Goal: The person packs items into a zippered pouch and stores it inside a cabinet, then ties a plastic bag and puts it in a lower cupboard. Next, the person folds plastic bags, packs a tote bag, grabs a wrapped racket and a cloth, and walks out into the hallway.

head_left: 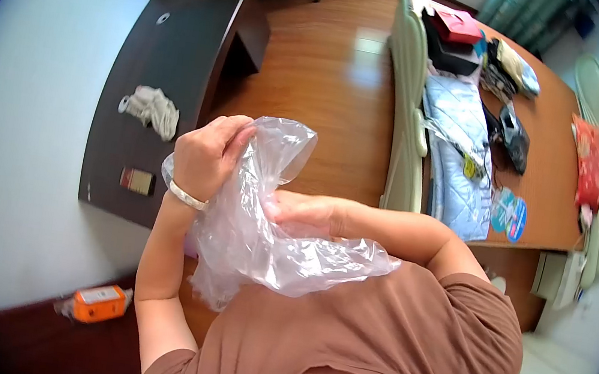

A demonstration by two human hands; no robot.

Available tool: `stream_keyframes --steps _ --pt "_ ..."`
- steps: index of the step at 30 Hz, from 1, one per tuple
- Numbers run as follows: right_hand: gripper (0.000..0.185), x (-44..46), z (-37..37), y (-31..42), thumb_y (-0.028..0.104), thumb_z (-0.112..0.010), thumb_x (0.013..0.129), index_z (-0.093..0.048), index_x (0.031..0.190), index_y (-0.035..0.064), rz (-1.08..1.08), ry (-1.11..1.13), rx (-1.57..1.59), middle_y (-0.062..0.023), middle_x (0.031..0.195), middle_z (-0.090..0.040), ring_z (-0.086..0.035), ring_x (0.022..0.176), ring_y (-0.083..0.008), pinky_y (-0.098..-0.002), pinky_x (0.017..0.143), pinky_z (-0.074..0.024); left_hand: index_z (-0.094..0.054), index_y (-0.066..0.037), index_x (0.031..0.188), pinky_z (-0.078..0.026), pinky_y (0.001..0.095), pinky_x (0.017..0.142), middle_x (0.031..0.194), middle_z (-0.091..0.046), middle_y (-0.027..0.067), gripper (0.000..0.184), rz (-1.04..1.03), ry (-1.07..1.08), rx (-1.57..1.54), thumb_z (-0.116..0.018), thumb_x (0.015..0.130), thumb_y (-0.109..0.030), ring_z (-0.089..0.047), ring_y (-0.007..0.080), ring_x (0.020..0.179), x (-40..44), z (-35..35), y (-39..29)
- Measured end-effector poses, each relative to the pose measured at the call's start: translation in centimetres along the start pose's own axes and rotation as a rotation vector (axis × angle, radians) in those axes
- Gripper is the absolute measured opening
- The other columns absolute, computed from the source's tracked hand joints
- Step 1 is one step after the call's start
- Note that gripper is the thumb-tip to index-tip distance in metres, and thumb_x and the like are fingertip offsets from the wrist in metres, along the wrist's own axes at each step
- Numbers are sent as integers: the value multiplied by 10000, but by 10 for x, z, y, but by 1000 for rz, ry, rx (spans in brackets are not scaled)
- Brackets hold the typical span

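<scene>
A large, crumpled clear plastic bag [297, 262] hangs in front of my chest, its film bunched and shiny. My left hand [209, 156], with a pale bracelet at the wrist, is closed on the upper edge of the bag, thumb and fingers pinching the film. Lower and to the right, my right hand [304, 212] reaches in from the side and grips the middle of the bag. Folds of plastic partly cover its fingertips.
A dark desk [177, 27] on the left carries a grey cloth [152, 111] and a small box [137, 181]. On the right, a bed [546, 151] holds a light blue quilt [464, 118], a red box [457, 26] and a red pillow [588, 161]. An orange package [101, 305] lies lower left.
</scene>
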State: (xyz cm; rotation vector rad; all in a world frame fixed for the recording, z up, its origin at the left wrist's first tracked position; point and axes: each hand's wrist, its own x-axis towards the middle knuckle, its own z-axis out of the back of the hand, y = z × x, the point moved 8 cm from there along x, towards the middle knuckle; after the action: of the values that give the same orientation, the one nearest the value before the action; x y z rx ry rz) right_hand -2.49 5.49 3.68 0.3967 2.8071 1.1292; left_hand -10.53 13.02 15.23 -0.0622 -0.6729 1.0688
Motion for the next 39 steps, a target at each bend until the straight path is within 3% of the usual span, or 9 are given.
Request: stream_keyframes --steps 9,12,17,22,25,27,31,37,39 --pt "556 -11 82 37 362 -601 931 -438 1322 3 117 -488 -82 -86 1290 -499 -478 1189 -153 -297 997 -401 -623 -147 900 -478 296 499 726 -598 5 125 -523 183 212 -651 853 -260 -620 179 599 80 -134 -25" --pt "447 -38 111 57 209 -577 950 -443 1329 14 545 -314 -240 -77 1270 -522 -497 1158 -136 -305 976 -421 -618 -149 877 -477 292 490 715 -589 -5 118 -650 116 150 -659 845 -254 -616 165 593 113 -164 -47" --pt "273 -115 251 81 90 -566 901 -589 1164 20 539 -1044 -307 -62 1096 -623 -581 1009 -151 -300 873 -472 -648 -91 952 -460 309 479 659 -582 50 176 -673 -56 -197 -715 789 -102 -592 202 554 185 -160 -66" --pt "332 -256 342 179 -19 -466 849 -616 1133 69 716 -1583 -837 -8 817 -632 -581 713 -107 -257 694 -484 -645 -63 993 -442 325 448 620 -551 72 205 -740 208 -359 -663 799 -1 -558 219 507 216 -228 -68" --pt "436 -326 387 221 -100 -398 810 -612 1155 61 894 -1685 -450 -32 849 -647 -558 710 -61 -196 683 -455 -650 -92 981 -457 317 468 623 -510 27 262 -826 552 -437 -634 723 -52 -557 195 533 204 -304 -83" --pt "489 -352 358 279 -133 -388 770 -662 1117 78 1016 -1766 -924 -69 944 -668 -624 831 -116 -240 768 -480 -653 -92 986 -503 292 538 725 -588 28 247 -830 636 -381 -645 749 -21 -610 195 622 221 -327 -92" --pt "367 -364 345 321 -90 -478 747 -683 982 104 651 -1792 -1446 -91 986 -668 -654 892 -247 -317 781 -515 -575 7 1182 -513 260 775 1017 -654 103 288 1 337 -827 -610 898 -31 -636 160 883 315 -317 -37" --pt "260 -297 352 333 -59 -555 693 -664 854 114 345 -1114 -1689 -65 1088 -656 -656 894 -286 -354 742 -536 -327 -28 1432 -354 407 1054 1378 -421 152 1053 -358 523 -655 -900 572 -226 -429 314 1266 377 -379 -65" --pt "328 -286 342 354 -88 -539 644 -667 877 105 474 -1048 -1390 -70 1071 -658 -644 898 -302 -340 756 -529 -378 -27 1397 -370 391 1044 1375 -441 129 975 -298 834 -927 -900 588 -179 -440 270 1267 367 -427 -63"
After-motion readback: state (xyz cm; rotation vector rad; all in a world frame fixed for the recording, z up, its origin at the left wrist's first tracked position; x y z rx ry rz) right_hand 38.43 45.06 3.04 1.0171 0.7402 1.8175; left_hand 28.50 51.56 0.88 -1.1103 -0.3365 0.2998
